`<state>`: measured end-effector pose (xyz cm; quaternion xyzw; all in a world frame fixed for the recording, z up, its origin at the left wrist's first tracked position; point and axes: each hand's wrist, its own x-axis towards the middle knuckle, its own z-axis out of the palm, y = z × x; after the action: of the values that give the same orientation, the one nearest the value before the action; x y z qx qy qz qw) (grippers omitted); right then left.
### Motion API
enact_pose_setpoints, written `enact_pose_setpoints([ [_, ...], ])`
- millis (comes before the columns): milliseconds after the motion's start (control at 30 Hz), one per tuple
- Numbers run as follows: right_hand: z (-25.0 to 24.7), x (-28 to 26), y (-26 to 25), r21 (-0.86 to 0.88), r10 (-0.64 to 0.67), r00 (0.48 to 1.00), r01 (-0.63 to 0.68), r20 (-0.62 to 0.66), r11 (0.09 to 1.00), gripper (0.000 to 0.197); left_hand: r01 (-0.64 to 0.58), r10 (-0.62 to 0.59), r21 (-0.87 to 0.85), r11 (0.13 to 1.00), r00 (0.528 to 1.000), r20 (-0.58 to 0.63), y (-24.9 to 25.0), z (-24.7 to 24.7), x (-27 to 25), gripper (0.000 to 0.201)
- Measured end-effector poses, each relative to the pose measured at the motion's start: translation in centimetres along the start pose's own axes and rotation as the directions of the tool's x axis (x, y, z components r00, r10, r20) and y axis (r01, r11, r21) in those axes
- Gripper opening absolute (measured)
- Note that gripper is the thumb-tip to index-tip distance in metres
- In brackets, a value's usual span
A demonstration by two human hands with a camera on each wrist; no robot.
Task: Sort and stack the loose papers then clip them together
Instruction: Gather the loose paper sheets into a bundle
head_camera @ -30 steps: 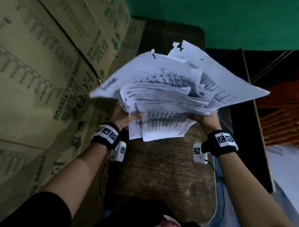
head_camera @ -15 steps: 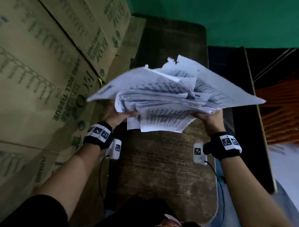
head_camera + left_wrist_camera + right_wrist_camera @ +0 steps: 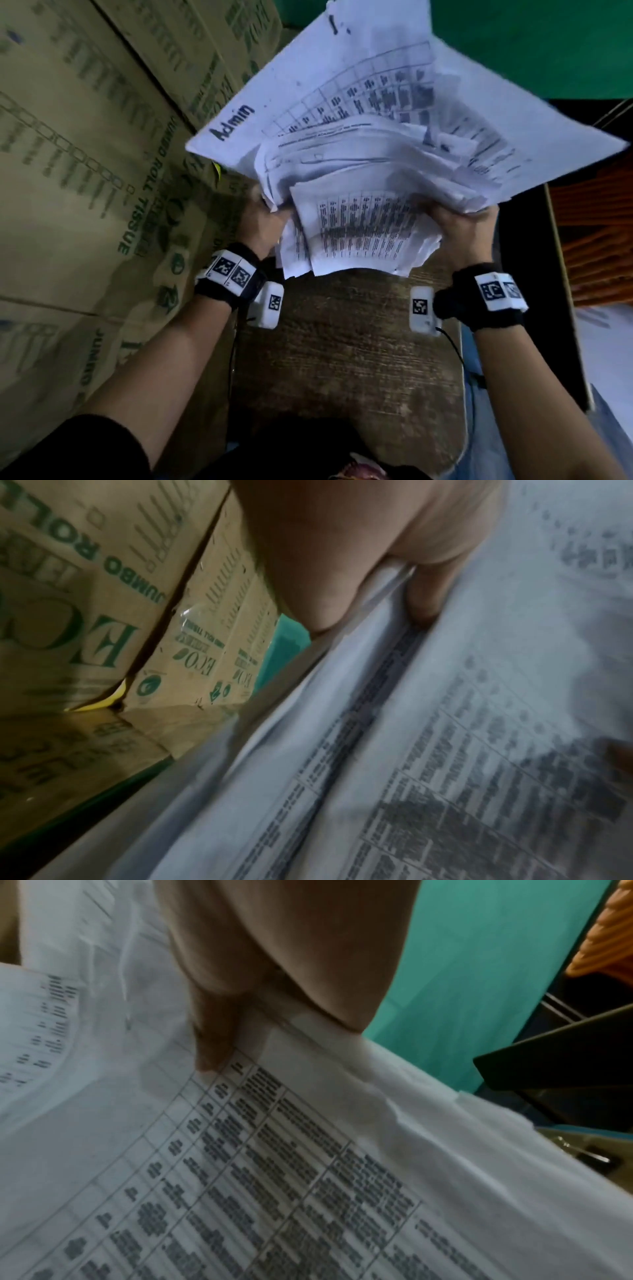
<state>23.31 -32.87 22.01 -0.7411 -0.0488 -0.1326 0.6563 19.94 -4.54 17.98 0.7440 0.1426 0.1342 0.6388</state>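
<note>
A thick, untidy bundle of white printed papers (image 3: 370,144) is held up in the air above a worn wooden table (image 3: 342,359). The top sheet bears the handwritten word "Admin". My left hand (image 3: 263,222) grips the bundle's near left edge, and my right hand (image 3: 462,229) grips its near right edge. In the left wrist view the left fingers (image 3: 329,569) clasp the sheets (image 3: 411,750) at their edge. The right wrist view shows a right finger (image 3: 215,1031) pressed on a sheet with a printed table (image 3: 274,1177). No clip is visible.
Stacked brown cardboard boxes (image 3: 85,171) printed with green lettering stand close along the left. A green wall (image 3: 513,41) lies behind. A dark board (image 3: 534,274) and something orange (image 3: 596,240) flank the table on the right.
Both hands have raised the bundle and tilted its far edge upward toward the camera, so the top sheet now fills much more of the head view.
</note>
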Motion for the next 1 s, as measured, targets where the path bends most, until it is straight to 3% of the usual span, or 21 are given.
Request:
enact_pose_setpoints([
  [67, -1.5, 0.0, 0.5, 0.029, 0.017, 0.996, -0.020, 0.086, 0.999, 0.028, -0.049, 0.066, -0.125, 0.991, 0.988, 0.140, 0.6, -0.8, -0.3, 0.022],
  [167, -2.0, -0.4, 1.9, 0.008, 0.117, 0.951, -0.125, 0.287, 0.992, 0.051, 0.005, 0.066, -0.231, 0.973, 0.952, 0.299, 0.8, -0.7, -0.9, 0.033],
  [300, -1.9, -0.5, 4.4, -0.049, 0.128, 0.953, -0.119, 0.276, 0.992, 0.048, 0.019, 0.023, -0.124, 0.992, 0.945, 0.326, -1.6, -1.5, 0.3, 0.046],
  [367, -2.1, -0.5, 5.7, -0.053, 0.159, 0.953, -0.151, 0.257, 0.987, 0.047, 0.030, -0.032, 0.012, 0.999, 0.930, 0.365, -2.9, -2.3, 1.0, 0.050],
  [433, -1.3, -0.7, 6.2, -0.103, 0.214, 0.936, -0.192, 0.279, 0.976, 0.042, 0.065, -0.196, 0.313, 0.948, 0.890, 0.412, -4.6, -2.1, 1.2, 0.048],
  [467, -0.6, -0.9, 6.2, -0.132, 0.215, 0.934, -0.184, 0.285, 0.974, 0.034, 0.122, -0.281, 0.355, 0.927, 0.853, 0.440, -5.3, -1.6, 1.1, 0.048],
  [500, 0.1, -0.9, 6.1, -0.143, 0.198, 0.943, -0.164, 0.268, 0.976, 0.030, 0.194, -0.331, 0.331, 0.923, 0.840, 0.430, -6.4, -1.2, 1.1, 0.054],
  [533, 0.8, -0.9, 6.1, -0.134, 0.183, 0.955, -0.155, 0.233, 0.979, 0.027, 0.276, -0.376, 0.301, 0.913, 0.856, 0.355, -7.5, -0.7, 1.2, 0.067],
  [600, 2.0, -0.9, 5.8, -0.081, 0.191, 0.971, -0.181, 0.141, 0.980, 0.019, 0.340, -0.399, 0.336, 0.878, 0.909, 0.122, -9.7, 0.0, 2.1, 0.086],
  [633, 2.4, -0.9, 5.6, -0.055, 0.199, 0.974, -0.194, 0.105, 0.979, 0.015, 0.343, -0.372, 0.327, 0.881, 0.928, 0.030, -9.8, 0.4, 2.5, 0.082],
  [733, 3.3, -0.7, 4.3, -0.003, 0.174, 0.985, -0.174, 0.001, 0.985, 0.019, 0.227, -0.199, 0.219, 0.949, 0.970, -0.141, -3.9, 1.5, 1.7, 0.049],
  [833, 3.1, -0.8, 2.4, 0.075, 0.098, 0.994, -0.095, -0.043, 0.993, 0.023, -0.022, 0.085, 0.306, 0.952, 0.977, -0.195, 0.5, 1.6, -0.3, 0.029],
  [900, 2.5, -1.3, 1.9, 0.105, 0.050, 0.998, -0.047, -0.035, 0.993, 0.022, -0.191, 0.260, 0.269, 0.944, 0.932, -0.253, 1.4, 1.2, -1.4, 0.036],
  [933, 2.1, -1.7, 2.0, 0.098, 0.045, 0.999, -0.043, -0.019, 0.994, 0.025, -0.217, 0.266, 0.201, 0.955, 0.927, -0.264, 1.3, 0.9, -1.8, 0.050],
  [1000, 1.2, -2.8, 2.9, 0.066, 0.084, 0.996, -0.086, 0.031, 0.994, 0.024, -0.161, 0.171, 0.074, 0.984, 0.972, -0.163, -0.6, 0.3, -2.2, 0.066],
])
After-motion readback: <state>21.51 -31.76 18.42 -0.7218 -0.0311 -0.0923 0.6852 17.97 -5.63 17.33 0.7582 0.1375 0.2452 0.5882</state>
